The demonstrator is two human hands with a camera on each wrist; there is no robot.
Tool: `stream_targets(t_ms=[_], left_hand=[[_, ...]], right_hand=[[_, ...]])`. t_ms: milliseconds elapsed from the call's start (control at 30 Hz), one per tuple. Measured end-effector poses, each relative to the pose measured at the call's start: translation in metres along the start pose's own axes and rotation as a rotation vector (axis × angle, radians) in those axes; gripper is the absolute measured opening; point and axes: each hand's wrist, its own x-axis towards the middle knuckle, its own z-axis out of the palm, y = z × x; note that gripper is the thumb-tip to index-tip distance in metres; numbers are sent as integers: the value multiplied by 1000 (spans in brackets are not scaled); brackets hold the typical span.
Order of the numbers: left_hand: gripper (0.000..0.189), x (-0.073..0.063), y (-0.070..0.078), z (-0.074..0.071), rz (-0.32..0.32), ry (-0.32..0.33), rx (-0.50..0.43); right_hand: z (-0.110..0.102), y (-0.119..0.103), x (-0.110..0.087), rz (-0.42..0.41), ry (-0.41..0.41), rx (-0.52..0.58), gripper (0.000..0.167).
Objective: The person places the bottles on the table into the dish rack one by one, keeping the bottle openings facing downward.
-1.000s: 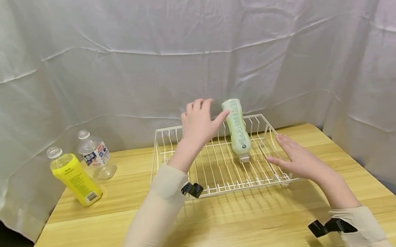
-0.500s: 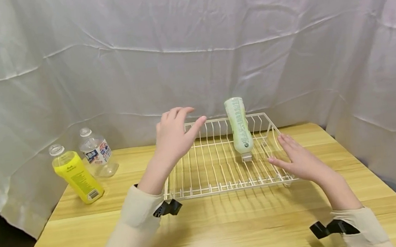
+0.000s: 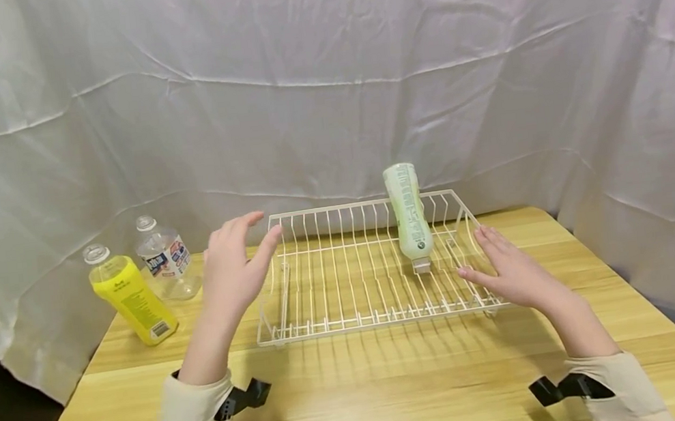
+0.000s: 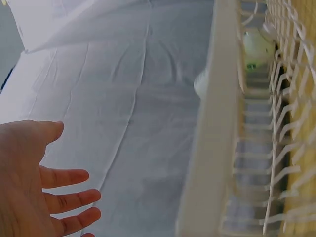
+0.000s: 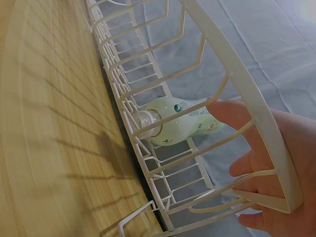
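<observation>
A white wire dish rack (image 3: 356, 329) stands on the wooden table. In its right half a pale green bottle (image 3: 408, 210) (image 5: 173, 121) leans neck down, cap low among the wires and base above the back rim. My left hand (image 3: 235, 266) (image 4: 29, 187) is at the rack's left end, fingers spread and holding nothing. Over the rack's right side lies my right hand (image 3: 513, 267), fingers extended and thumb apart, right at the side rim. In the right wrist view its fingers show behind the rack's end wires, away from the green bottle.
To the left of the rack stand a yellow-labelled bottle (image 3: 130, 297), uncapped, and a clear bottle (image 3: 166, 259) with a blue, white and red label. A grey curtain (image 3: 326, 102) hangs behind and along the sides of the table (image 3: 394, 396).
My left hand has moved left, from beside the green bottle to the rack's left end. The green bottle stays leaning in the rack, and my right hand has hardly moved.
</observation>
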Motion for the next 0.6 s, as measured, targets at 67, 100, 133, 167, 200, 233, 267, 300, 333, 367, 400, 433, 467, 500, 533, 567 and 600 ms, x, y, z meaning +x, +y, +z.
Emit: stream_targets(t_ms=[67, 100, 133, 167, 200, 233, 267, 300, 333, 367, 400, 433, 467, 500, 533, 567, 600], left_hand=[[60, -4, -8, -6, -7, 17, 6], [60, -6, -11, -10, -10, 23, 10], [61, -7, -14, -13, -15, 32, 17], [61, -8, -18, -17, -19, 38, 23], [61, -9, -21, -21, -26, 47, 24], [62, -10, -24, -25, -37, 56, 26], [62, -11, -28, -29, -49, 67, 27], [61, -12, -31, -33, -61, 81, 27], [61, -12, -35, -36, -76, 99, 22], [61, -13, -38, -40, -93, 112, 16], [60, -14, -42, -44, -111, 128, 3], [59, -15, -45, -47, -135, 146, -8], [59, -15, -49, -51, -159, 167, -20], [58, -16, -52, -54, -184, 189, -29], [58, -17, -56, -57, -216, 205, -30], [58, -18, -59, -61, -247, 224, -27], [59, -20, -63, -64, -279, 244, -18]], right_hand=[[0, 0, 0, 1, 0, 1, 98], [0, 0, 0, 2, -1, 4, 98], [-1, 0, 0, 2, -1, 5, 98], [-1, -1, 0, 2, -1, 7, 98], [-2, -1, -1, 2, -2, 10, 98], [-2, -1, -1, 1, -1, 11, 98], [-2, -1, -1, 0, 0, 11, 98], [-2, -1, -1, -2, 1, 10, 98], [-2, -1, -2, -4, 2, 8, 97], [-2, -1, -2, -6, 3, 7, 98], [-2, -1, -2, -7, 4, 4, 98], [-2, 0, -2, -10, 5, 2, 98], [-1, 0, -1, -11, 6, 2, 98], [-1, 0, -1, -11, 6, 3, 98], [-1, 0, -1, -13, 7, 2, 98], [0, 1, -1, -16, 7, 4, 98], [0, 1, 0, -15, 6, 3, 98]])
